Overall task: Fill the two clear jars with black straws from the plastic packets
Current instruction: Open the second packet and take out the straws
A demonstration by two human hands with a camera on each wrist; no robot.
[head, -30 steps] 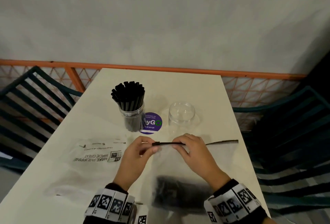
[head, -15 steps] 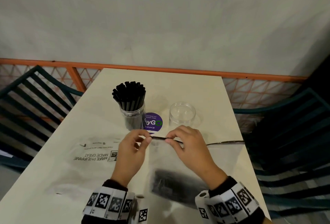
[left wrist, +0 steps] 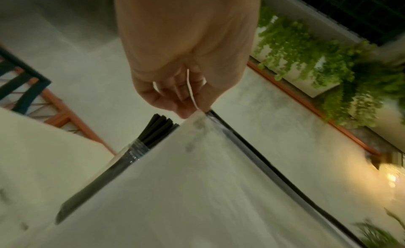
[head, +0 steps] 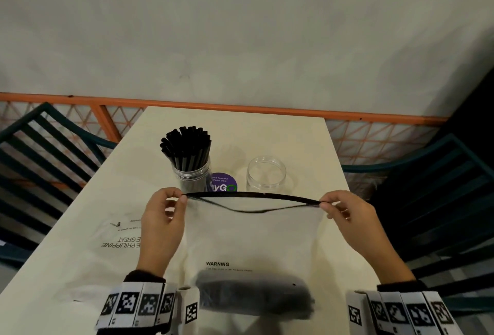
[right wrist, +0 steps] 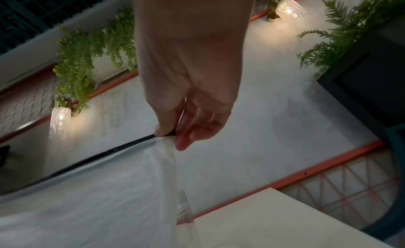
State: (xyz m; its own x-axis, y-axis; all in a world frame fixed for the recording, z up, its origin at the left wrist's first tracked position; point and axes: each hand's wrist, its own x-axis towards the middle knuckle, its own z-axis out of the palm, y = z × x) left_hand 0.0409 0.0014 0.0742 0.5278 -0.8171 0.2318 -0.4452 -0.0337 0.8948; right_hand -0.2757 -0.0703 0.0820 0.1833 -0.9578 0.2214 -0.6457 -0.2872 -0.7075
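I hold a frosted plastic packet [head: 254, 238] upright over the table, its black zip strip [head: 251, 195] pulled apart into an open mouth. My left hand [head: 181, 199] pinches the strip's left end, also seen in the left wrist view [left wrist: 197, 111]. My right hand [head: 322, 204] pinches the right end [right wrist: 166, 134]. A dark bundle of black straws [head: 254, 297] lies in the packet's bottom. Behind it stand a clear jar [head: 191, 174] packed with black straws [left wrist: 157, 128] and an empty clear jar [head: 266, 174].
A flat empty packet [head: 117, 238] with printed text lies on the cream table [head: 240, 131] at the left. A purple round sticker [head: 222, 182] sits between the jars. Dark slatted chairs [head: 427, 201] flank the table; an orange rail [head: 240, 109] runs along the far edge.
My hands slid apart from the middle of the zip strip to its two ends, opening the packet's mouth. The packet has been lifted upright off the table.
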